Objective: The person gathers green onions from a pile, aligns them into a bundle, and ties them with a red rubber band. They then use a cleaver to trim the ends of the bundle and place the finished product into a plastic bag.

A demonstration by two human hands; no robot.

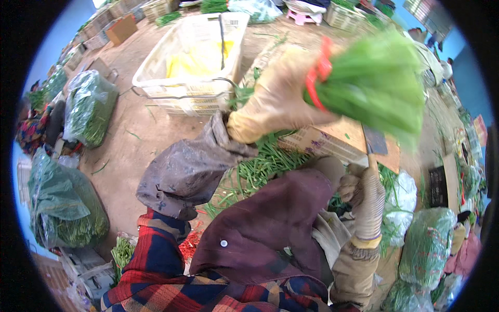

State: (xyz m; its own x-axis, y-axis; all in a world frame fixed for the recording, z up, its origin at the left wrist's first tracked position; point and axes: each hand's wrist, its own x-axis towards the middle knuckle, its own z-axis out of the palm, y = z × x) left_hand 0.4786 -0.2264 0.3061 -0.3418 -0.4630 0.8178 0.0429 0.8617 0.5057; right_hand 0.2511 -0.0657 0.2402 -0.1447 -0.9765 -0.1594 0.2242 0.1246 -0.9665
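Note:
My gloved left hand (276,91) is raised, shut on a bunch of long green stalks (374,84) bound with a red tie (317,76); the bunch is blurred. Lower on the right, my right hand (364,195), in a striped glove, grips the handle of a knife or cleaver. Its dark, broad blade (376,140) lies over a board (347,134) on a carton. Loose green stalks (265,163) are heaped beside the carton, before my knees. Beyond my left sleeve stands a white plastic crate (187,87) with a wire handle and a yellow sheet (199,58) inside.
Bagged bundles of greens (91,109) stand at the left, with a large green bag (70,206) nearer me. More bagged greens (427,245) sit at the lower right. Red ties (191,243) lie by my lap. Crates line the far edge. Another person is partly visible at the far left.

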